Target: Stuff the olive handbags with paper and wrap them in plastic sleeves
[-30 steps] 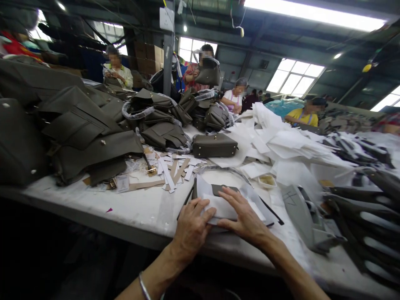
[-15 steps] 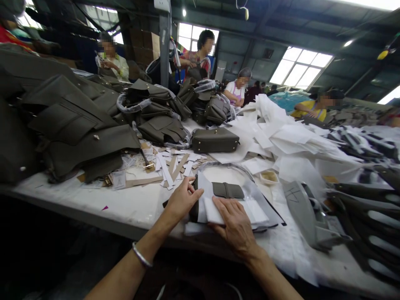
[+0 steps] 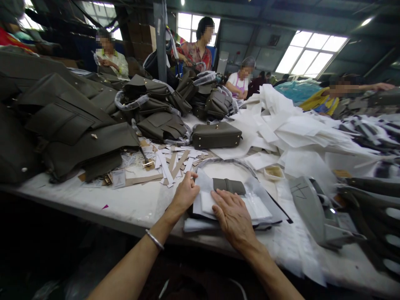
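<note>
Under right grip (image 3: 233,212), partly hidden wrapping (image 3: 258,208)

On the table (image 3: 134,204) I see a wrapped bag (image 3: 271,211) near the front edge, the right hand (image 3: 233,212) on it, the left hand (image 3: 186,192) at its left side. Cut strips (image 3: 170,166) lie behind it to the left, a single bag (image 3: 217,137) farther back. Heaped bags (image 3: 68,121) cover the table's left; piled sheets (image 3: 300,133) lie right of the single bag.

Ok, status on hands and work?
Right hand flat on white wrapping. Left hand curled at its left edge, grip unclear. Dark panel uncovered just beyond. Paper strips beyond left hand.
</note>
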Available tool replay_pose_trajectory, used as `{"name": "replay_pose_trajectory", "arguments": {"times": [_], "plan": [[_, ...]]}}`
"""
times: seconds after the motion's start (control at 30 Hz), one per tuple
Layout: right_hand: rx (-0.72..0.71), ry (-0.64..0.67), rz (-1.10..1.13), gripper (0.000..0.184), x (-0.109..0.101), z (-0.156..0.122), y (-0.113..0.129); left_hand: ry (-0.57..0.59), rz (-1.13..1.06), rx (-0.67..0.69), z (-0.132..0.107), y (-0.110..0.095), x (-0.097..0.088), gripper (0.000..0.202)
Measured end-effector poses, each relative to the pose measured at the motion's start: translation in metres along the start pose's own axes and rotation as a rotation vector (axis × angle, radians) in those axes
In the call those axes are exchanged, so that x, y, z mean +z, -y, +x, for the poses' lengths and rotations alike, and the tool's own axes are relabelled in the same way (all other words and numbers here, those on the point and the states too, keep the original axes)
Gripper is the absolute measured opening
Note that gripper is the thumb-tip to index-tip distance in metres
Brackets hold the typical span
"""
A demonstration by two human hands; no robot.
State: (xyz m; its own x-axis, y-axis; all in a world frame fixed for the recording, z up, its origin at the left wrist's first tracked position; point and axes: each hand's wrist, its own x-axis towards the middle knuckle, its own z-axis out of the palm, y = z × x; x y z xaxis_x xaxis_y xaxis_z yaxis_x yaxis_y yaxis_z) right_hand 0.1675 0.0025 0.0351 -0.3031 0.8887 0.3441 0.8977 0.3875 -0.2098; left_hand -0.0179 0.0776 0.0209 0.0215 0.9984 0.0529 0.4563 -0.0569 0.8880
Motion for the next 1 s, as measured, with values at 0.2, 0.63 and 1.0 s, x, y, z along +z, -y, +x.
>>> {"name": "replay_pose_trajectory", "arguments": {"times": [0.2, 0.63, 1.0], "plan": [[0.006, -0.008, -0.112, 0.033, 0.009, -0.001, 0.013, -0.090, 0.171, 0.120, -0.013, 0.006, 0.000, 0.029], [-0.066, 0.189, 0.122, 0.053, -0.019, -0.004, -0.018, 0.198, 0.659, 0.856, -0.071, -0.002, -0.026, 0.063], [-0.203, 0.000, -0.072, 0.060, -0.002, -0.033, -0.037, -0.020, 0.604, 0.976, -0.067, 0.017, -0.010, 0.033]]}}
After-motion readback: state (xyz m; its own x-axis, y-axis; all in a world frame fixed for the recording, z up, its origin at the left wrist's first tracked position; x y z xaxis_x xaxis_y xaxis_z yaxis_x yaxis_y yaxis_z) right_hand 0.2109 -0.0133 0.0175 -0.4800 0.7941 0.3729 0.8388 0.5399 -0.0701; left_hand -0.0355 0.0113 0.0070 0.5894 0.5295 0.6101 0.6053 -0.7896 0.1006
